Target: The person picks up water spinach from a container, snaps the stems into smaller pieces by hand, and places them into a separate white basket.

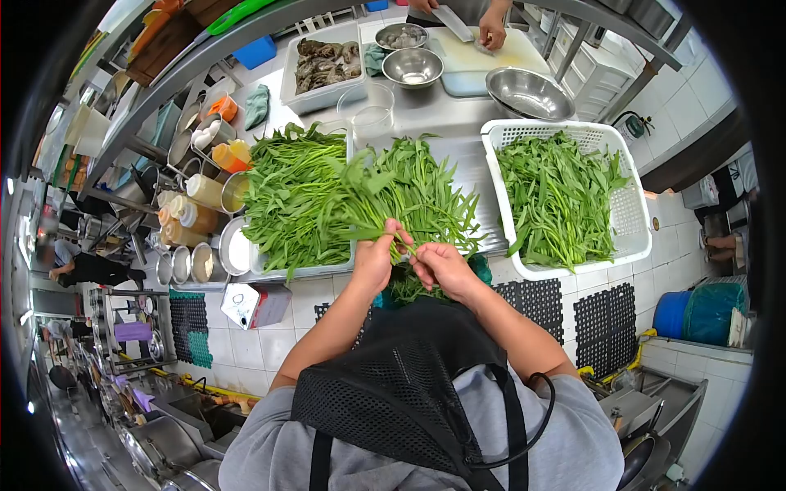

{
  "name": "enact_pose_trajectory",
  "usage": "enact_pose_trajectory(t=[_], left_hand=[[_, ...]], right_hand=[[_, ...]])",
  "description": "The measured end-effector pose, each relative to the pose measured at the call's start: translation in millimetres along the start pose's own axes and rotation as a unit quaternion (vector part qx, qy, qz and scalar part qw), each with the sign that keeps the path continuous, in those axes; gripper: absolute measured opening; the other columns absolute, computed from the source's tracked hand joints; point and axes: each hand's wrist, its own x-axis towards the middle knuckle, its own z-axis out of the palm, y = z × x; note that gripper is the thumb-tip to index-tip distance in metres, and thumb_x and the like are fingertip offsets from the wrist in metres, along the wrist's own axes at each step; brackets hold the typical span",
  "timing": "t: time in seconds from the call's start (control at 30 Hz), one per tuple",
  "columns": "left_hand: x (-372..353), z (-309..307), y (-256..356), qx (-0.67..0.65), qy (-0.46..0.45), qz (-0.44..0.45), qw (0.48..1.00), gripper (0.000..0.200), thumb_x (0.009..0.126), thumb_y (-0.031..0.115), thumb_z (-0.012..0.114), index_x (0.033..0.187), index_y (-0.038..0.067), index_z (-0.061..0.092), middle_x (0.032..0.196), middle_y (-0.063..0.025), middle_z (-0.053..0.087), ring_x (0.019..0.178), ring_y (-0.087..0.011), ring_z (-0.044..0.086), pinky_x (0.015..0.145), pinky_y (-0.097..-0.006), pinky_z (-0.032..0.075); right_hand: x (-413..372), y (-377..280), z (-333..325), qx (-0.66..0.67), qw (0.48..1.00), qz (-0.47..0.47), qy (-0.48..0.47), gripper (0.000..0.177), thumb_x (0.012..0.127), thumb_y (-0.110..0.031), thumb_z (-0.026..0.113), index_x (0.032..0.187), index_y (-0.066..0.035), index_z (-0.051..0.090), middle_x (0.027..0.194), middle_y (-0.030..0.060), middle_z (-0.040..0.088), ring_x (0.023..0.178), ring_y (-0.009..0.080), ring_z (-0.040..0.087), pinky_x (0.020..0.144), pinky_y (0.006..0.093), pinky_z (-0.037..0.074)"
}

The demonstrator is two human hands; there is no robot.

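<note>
My left hand [377,260] is closed round the stems of a bunch of water spinach [366,190], its leaves pointing away from me. Close beside it, my right hand [444,268] pinches at the cut ends of those stems. Under and left of the bunch, a big heap of water spinach [296,184] fills a clear plastic tub [315,273]. More of the greens [426,182] lie on the steel counter just beyond my hands. Below my hands, partly hidden, are green bits [409,286] in a dark green bag or bin liner [481,268].
A white perforated basket [640,225] of water spinach stands right. Behind are steel bowls [413,69], a colander [530,92] and a tub of shrimp [327,65]. Across the counter, another person's hands [491,31] use a cleaver [453,23] on a board [512,53]. Sauce bottles [196,214] stand left.
</note>
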Motion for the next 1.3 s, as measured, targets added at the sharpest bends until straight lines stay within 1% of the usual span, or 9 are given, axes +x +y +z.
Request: enact_pose_trajectory(t=[0.13, 0.23, 0.33, 0.43, 0.5, 0.7, 0.93, 1.13, 1.3], left_hand=[[-22, 5, 7, 0.177, -0.069, 0.224, 0.956, 0.028, 0.098, 0.028, 0.049, 0.091, 0.003, 0.057, 0.081, -0.0099, 0.062, 0.082, -0.0171, 0.061, 0.073, -0.0317, 0.049], [-27, 5, 13, 0.127, -0.137, 0.257, 0.948, 0.024, 0.095, 0.024, 0.054, 0.093, 0.0, 0.057, 0.082, -0.0063, 0.059, 0.079, -0.0181, 0.059, 0.077, -0.0327, 0.047], [-18, -27, -7, 0.042, -0.034, 0.137, 0.989, 0.027, 0.096, 0.026, 0.053, 0.102, 0.0, 0.053, 0.076, -0.0069, 0.057, 0.069, -0.0161, 0.056, 0.065, -0.0295, 0.047], [-15, -21, 31, 0.08, 0.035, 0.067, 0.994, 0.025, 0.099, 0.027, 0.047, 0.098, 0.001, 0.05, 0.067, -0.005, 0.052, 0.052, -0.013, 0.046, 0.047, -0.0262, 0.038], [-9, -48, 37, -0.1, 0.098, -0.068, 0.988, 0.024, 0.1, 0.025, 0.043, 0.089, 0.004, 0.045, 0.064, -0.0029, 0.046, 0.047, -0.012, 0.039, 0.043, -0.0263, 0.033], [-19, -105, 45, -0.233, 0.014, -0.132, 0.963, 0.029, 0.1, 0.033, 0.038, 0.091, 0.006, 0.046, 0.068, -0.0039, 0.044, 0.057, -0.0148, 0.039, 0.059, -0.0298, 0.033], [-47, -112, 45, -0.377, -0.034, -0.117, 0.918, 0.029, 0.097, 0.028, 0.042, 0.107, 0.003, 0.051, 0.07, -0.0037, 0.044, 0.06, -0.0156, 0.04, 0.062, -0.0293, 0.033], [-64, -106, 48, -0.341, -0.006, -0.092, 0.935, 0.037, 0.089, 0.014, 0.052, 0.123, -0.002, 0.049, 0.086, -0.0074, 0.052, 0.07, -0.0173, 0.046, 0.068, -0.0285, 0.038], [-54, -108, 34, -0.365, -0.081, -0.083, 0.924, 0.034, 0.08, 0.003, 0.05, 0.114, 0.001, 0.054, 0.086, -0.0095, 0.055, 0.067, -0.0184, 0.049, 0.065, -0.0302, 0.039]], right_hand=[[10, 3, -9, 0.236, 0.97, 0.052, -0.02, 0.018, 0.093, -0.015, 0.046, 0.084, -0.002, 0.055, 0.063, 0.0016, 0.05, 0.047, 0.0098, 0.043, 0.045, 0.0257, 0.038], [11, 2, -21, 0.172, 0.984, 0.036, 0.035, 0.018, 0.092, -0.013, 0.045, 0.082, -0.003, 0.055, 0.061, 0.0015, 0.049, 0.048, 0.01, 0.042, 0.045, 0.0271, 0.037], [4, 4, -34, -0.139, 0.99, -0.002, 0.037, 0.02, 0.09, -0.017, 0.05, 0.087, 0.0, 0.061, 0.067, 0.0055, 0.057, 0.053, 0.0129, 0.05, 0.05, 0.0279, 0.042], [-2, 18, -58, -0.452, 0.891, -0.039, 0.015, 0.023, 0.085, -0.023, 0.058, 0.096, -0.004, 0.066, 0.079, 0.0106, 0.067, 0.063, 0.0218, 0.061, 0.062, 0.0321, 0.05], [-7, 21, -63, -0.632, 0.757, -0.15, -0.074, 0.022, 0.083, -0.024, 0.061, 0.096, -0.008, 0.067, 0.08, 0.0118, 0.068, 0.07, 0.0295, 0.064, 0.067, 0.0364, 0.05], [30, -36, -7, -0.543, 0.837, -0.054, 0.046, 0.023, 0.082, -0.026, 0.063, 0.088, -0.003, 0.064, 0.088, 0.0178, 0.065, 0.08, 0.0376, 0.063, 0.071, 0.0444, 0.05], [94, 5, -10, -0.688, 0.628, -0.311, 0.19, 0.029, 0.078, -0.023, 0.07, 0.091, 0.001, 0.059, 0.08, 0.0172, 0.061, 0.074, 0.034, 0.06, 0.068, 0.0439, 0.049], [91, -27, -18, -0.315, 0.92, -0.149, 0.177, 0.013, 0.085, -0.013, 0.065, 0.086, 0.0, 0.062, 0.065, 0.0002, 0.057, 0.058, 0.0118, 0.051, 0.056, 0.0252, 0.042], [54, -76, -7, 0.001, 0.983, -0.147, 0.112, 0.014, 0.089, -0.009, 0.061, 0.1, -0.001, 0.06, 0.078, 0.0005, 0.062, 0.067, 0.0078, 0.057, 0.06, 0.0218, 0.044]])
